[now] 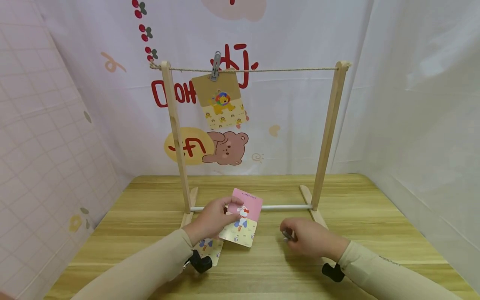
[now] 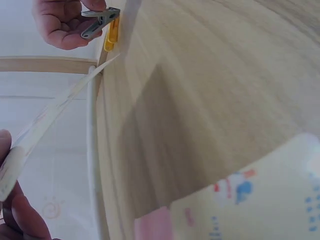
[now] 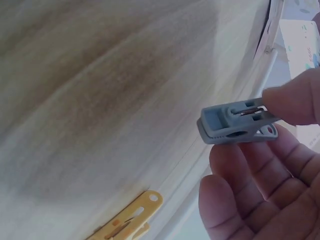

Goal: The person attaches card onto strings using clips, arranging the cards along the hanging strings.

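Observation:
My left hand (image 1: 214, 218) pinches a pink and cream card (image 1: 244, 225) with a white cartoon animal on it, holding it tilted above the table. Beneath that hand, a second similar card (image 1: 211, 249) lies on the wood, partly hidden by the wrist. To the right, my right hand (image 1: 309, 236) pinches a grey clothespin (image 3: 235, 120) between thumb and fingers. A yellow clothespin (image 3: 125, 220) lies on the table near the right hand. Another grey clothespin (image 1: 216, 66) fastens a brown and cream lion card (image 1: 221, 102) to the rope.
A wooden frame stands across the table, its left post (image 1: 175, 137) and right post (image 1: 330, 137) joined by a rope (image 1: 285, 70) at the top and a white rod (image 1: 286, 207) low down. Behind it hangs a printed white curtain (image 1: 292, 154).

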Action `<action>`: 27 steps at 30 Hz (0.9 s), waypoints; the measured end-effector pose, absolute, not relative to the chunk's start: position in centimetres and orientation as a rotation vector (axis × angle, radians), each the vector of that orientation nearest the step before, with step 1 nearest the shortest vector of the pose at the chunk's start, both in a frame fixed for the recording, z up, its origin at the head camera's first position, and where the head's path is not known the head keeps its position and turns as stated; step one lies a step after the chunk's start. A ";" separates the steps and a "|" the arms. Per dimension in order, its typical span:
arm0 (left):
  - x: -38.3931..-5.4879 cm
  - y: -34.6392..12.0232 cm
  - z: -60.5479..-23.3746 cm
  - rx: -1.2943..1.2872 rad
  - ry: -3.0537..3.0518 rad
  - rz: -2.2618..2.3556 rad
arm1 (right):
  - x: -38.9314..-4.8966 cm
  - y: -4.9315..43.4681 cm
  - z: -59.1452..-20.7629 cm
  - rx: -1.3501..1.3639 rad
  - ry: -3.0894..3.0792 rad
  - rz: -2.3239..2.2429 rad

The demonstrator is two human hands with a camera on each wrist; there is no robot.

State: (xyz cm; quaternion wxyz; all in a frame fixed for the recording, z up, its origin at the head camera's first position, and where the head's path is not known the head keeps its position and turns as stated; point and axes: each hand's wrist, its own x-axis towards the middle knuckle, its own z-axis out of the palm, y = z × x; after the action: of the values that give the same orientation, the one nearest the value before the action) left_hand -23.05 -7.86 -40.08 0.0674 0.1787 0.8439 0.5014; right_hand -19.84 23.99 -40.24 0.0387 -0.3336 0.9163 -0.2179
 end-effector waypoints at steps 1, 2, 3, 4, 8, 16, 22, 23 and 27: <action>-23.1 -7.8 -40.0 0.534 2.542 1.524 | -19.8 24.0 -40.2 -1.014 2.812 -0.682; -23.2 -7.8 -39.9 0.531 2.542 1.536 | -19.8 23.9 -40.2 -1.005 2.816 -0.693; -23.3 -7.7 -39.9 0.526 2.535 1.550 | -19.8 23.9 -40.1 -0.993 2.816 -0.706; -23.3 -7.7 -39.8 0.525 2.537 1.552 | -19.8 23.9 -40.1 -0.982 2.819 -0.719; -23.4 -7.7 -39.3 0.526 2.549 1.562 | -20.0 23.9 -39.9 -0.966 2.845 -0.751; -23.6 -7.5 -38.7 0.531 2.619 1.537 | -20.3 23.8 -39.8 -0.957 2.886 -0.819; -23.6 -7.3 -38.2 0.549 2.634 1.558 | -20.5 23.9 -39.8 -0.962 2.947 -0.854; -23.6 -7.3 -38.1 0.555 2.637 1.564 | -20.6 23.9 -39.8 -0.971 2.958 -0.867; -23.5 -7.1 -37.5 0.553 2.637 1.596 | -20.6 23.7 -39.8 -0.992 2.986 -0.934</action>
State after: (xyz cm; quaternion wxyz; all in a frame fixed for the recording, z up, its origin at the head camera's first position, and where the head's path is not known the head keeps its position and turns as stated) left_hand -23.54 -7.11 -37.53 0.0049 0.1766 0.8421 0.5095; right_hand -20.64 23.74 -39.78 -0.0702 -0.3013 0.9076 -0.2839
